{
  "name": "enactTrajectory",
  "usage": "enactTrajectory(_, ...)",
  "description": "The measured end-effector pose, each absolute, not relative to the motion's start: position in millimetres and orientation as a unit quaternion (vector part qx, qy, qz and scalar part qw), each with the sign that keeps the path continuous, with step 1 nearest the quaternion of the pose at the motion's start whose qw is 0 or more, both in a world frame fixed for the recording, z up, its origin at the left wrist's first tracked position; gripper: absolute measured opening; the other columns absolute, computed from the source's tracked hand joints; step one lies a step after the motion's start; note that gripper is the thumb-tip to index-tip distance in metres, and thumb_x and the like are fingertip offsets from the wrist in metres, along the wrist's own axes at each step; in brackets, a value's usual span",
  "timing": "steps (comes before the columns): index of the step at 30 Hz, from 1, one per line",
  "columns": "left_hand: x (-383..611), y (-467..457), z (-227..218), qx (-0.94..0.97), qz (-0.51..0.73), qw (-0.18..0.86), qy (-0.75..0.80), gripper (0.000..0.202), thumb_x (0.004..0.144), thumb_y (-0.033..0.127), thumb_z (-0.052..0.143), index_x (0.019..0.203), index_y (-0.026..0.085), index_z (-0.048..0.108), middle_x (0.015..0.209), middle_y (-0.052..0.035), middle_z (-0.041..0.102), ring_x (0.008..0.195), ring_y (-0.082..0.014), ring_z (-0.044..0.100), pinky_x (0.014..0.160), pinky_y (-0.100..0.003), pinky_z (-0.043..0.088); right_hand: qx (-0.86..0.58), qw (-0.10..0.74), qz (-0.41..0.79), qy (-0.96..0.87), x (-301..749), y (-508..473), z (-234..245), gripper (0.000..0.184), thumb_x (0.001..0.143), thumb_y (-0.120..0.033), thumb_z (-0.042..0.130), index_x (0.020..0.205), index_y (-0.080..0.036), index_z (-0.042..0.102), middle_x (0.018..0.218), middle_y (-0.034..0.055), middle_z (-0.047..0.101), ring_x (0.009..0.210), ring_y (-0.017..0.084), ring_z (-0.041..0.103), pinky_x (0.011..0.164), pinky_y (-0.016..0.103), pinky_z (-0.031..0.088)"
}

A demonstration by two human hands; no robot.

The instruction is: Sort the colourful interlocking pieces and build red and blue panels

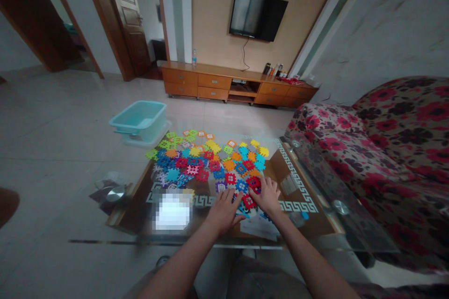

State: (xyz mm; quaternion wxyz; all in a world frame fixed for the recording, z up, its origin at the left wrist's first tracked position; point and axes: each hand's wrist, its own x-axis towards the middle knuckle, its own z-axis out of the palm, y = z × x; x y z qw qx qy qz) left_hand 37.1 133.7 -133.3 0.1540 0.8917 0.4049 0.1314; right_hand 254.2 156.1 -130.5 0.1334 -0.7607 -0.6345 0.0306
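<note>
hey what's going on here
A person's two bare hands are down among colourful notched pieces spread over a glass-topped table. The right hand is at some red pieces; the left hand is beside it, its exact grip unclear. A teal tub stands beyond.
</note>
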Motion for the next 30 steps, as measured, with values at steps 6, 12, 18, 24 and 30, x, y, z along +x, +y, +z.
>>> enactTrajectory(6, 34.6, 135.6, -131.9, 0.883, 0.151, 0.132, 0.424, 0.071, 0.081, 0.06, 0.063, 0.136, 0.018, 0.046, 0.141, -0.0195, 0.044, 0.132, -0.0378, 0.041, 0.111, -0.051, 0.032, -0.747, 0.128, -0.003, -0.652, 245.1, 160.7, -124.0, 0.053, 0.08, -0.054, 0.06, 0.117, -0.018, 0.051, 0.115, 0.0146, 0.058, 0.114, 0.035, 0.046, 0.091, 0.046, 0.037)
enactTrajectory(12, 37.6, 136.5, -133.6, 0.898, 0.163, 0.103, 0.394, 0.046, 0.092, 0.042, 0.055, 0.128, 0.015, 0.046, 0.134, -0.0158, 0.05, 0.122, -0.031, 0.048, 0.103, -0.046, 0.041, -0.718, 0.117, -0.015, -0.686, 242.3, 164.4, -121.7, 0.049, 0.082, -0.044, 0.059, 0.12, -0.017, 0.048, 0.109, 0.013, 0.062, 0.106, 0.029, 0.056, 0.087, 0.038, 0.039)
enactTrajectory(18, 38.7, 135.8, -135.0, 0.916, 0.14, 0.087, 0.366, 0.02, 0.094, 0.025, 0.05, 0.113, 0.019, 0.052, 0.112, -0.0076, 0.059, 0.106, -0.0261, 0.052, 0.093, -0.041, 0.046, -0.723, 0.117, -0.023, -0.681, 239.6, 166.0, -122.5, 0.057, 0.08, -0.046, 0.062, 0.128, -0.018, 0.049, 0.106, 0.0129, 0.062, 0.097, 0.028, 0.061, 0.084, 0.036, 0.041)
enactTrajectory(24, 35.5, 137.1, -133.6, 0.909, 0.157, 0.091, 0.375, 0.023, 0.088, 0.02, 0.053, 0.111, 0.018, 0.052, 0.11, -0.0101, 0.056, 0.103, -0.0272, 0.05, 0.087, -0.042, 0.047, -0.755, 0.206, -0.023, -0.622, 220.2, 195.6, -109.2, 0.058, 0.081, -0.047, 0.061, 0.129, -0.017, 0.051, 0.104, 0.0134, 0.064, 0.093, 0.027, 0.062, 0.081, 0.036, 0.044)
enactTrajectory(30, 15.1, 164.5, -124.7, 0.776, 0.37, 0.141, 0.492, 0.019, 0.089, 0.015, 0.043, 0.107, 0.018, 0.05, 0.103, -0.0097, 0.052, 0.099, -0.0242, 0.05, 0.089, -0.041, 0.046, -0.669, 0.229, 0.089, -0.702, 133.1, 261.3, -80.9, 0.041, 0.082, -0.051, 0.062, 0.104, -0.016, 0.065, 0.098, 0.0128, 0.069, 0.1, 0.027, 0.061, 0.088, 0.035, 0.046)
